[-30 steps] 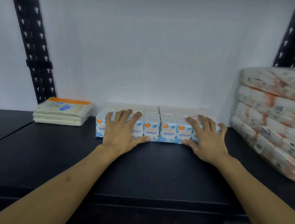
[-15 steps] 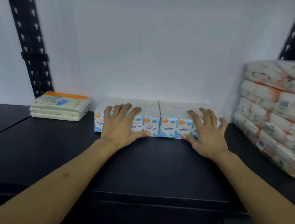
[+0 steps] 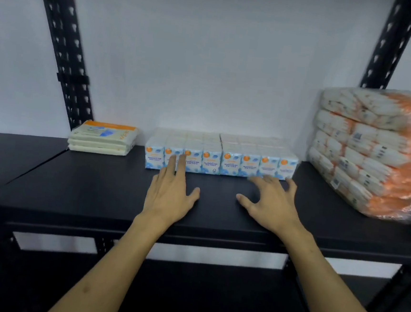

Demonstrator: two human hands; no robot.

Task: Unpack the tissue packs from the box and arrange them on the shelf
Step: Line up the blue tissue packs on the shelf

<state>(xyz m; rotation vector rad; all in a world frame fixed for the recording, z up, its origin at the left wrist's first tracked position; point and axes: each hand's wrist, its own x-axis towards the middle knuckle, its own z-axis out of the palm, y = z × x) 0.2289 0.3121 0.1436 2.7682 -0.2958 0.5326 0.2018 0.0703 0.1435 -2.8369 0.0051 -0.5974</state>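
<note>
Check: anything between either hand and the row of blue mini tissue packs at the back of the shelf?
Nothing visible. Only bare black shelf lies between the right hand and the blue tissue packs. The left hand already overlaps their front face with its fingers; contact cannot be told.

You face a black shelf (image 3: 96, 196). A row of small tissue packs (image 3: 220, 161) sits against its back edge, a flat stack of packets (image 3: 103, 137) near its back left, wrapped bundles (image 3: 374, 150) piled at its right edge.
</note>
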